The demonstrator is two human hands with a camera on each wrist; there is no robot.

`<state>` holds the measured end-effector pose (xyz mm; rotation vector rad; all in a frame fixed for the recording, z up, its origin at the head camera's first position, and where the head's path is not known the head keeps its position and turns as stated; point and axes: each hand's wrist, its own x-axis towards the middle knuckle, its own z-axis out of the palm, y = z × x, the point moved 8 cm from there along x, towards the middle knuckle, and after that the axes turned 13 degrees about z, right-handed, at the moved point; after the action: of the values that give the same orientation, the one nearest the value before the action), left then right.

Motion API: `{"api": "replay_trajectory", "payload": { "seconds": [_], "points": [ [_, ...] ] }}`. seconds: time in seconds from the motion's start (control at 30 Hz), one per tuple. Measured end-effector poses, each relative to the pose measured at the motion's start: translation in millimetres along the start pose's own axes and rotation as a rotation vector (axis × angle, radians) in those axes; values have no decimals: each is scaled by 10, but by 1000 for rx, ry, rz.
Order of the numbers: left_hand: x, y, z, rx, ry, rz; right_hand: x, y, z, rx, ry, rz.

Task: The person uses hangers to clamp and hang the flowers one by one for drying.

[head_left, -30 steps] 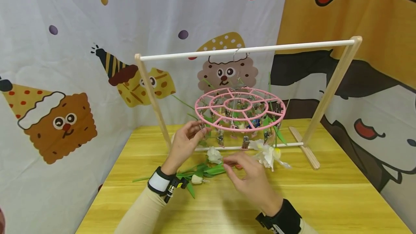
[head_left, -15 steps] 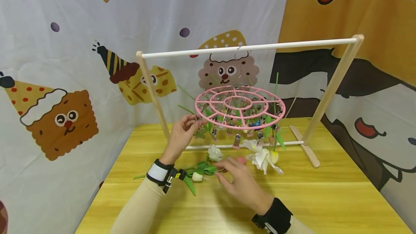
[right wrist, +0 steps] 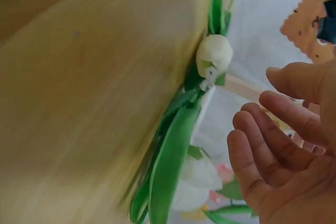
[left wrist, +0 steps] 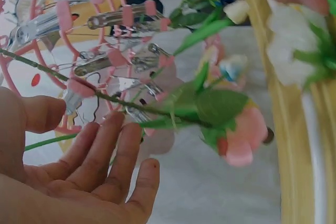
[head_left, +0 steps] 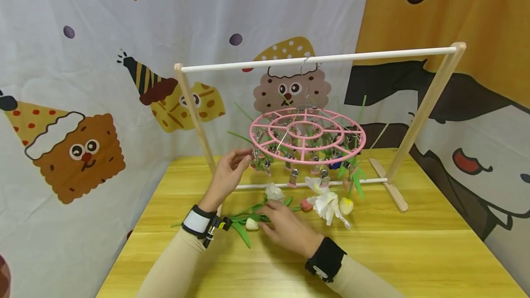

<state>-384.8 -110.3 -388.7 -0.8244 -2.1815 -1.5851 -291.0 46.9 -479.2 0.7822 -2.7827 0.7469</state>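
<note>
A pink round clip hanger hangs from the rack, with artificial flowers clipped under it. My left hand is at its left rim, thumb and fingers apart. In the left wrist view, a clip holds the stem of a pink rose just beyond those fingers. Over the loose flowers on the table is my right hand. The right wrist view shows its fingers loosely bent, with nothing between them, beside a white tulip bud and long green leaves. A white rose lies behind that hand.
The wooden rack has a white top bar and a right foot on the table. A large white flower and a yellow tulip hang low at front right. A pink tulip is near them.
The hanger has turned, and its hanging flowers have shifted round. My right hand has moved left and down to the loose flowers. The left hand has drawn slightly left, staying by the rim.
</note>
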Motion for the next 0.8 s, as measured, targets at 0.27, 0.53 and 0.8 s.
{"api": "replay_trajectory", "payload": {
  "seconds": [0.27, 0.53, 0.8],
  "points": [
    [-307, -70, -59, 165, -85, 9, 289, -189, 294, -114, -17, -87],
    [-604, -145, 18, 249, -183, -31, 452, -363, 539, -286, 7, -144],
    [-665, -99, 56, 260, -228, -10, 487, -426, 473, -328, 36, -104]
  ]
}}
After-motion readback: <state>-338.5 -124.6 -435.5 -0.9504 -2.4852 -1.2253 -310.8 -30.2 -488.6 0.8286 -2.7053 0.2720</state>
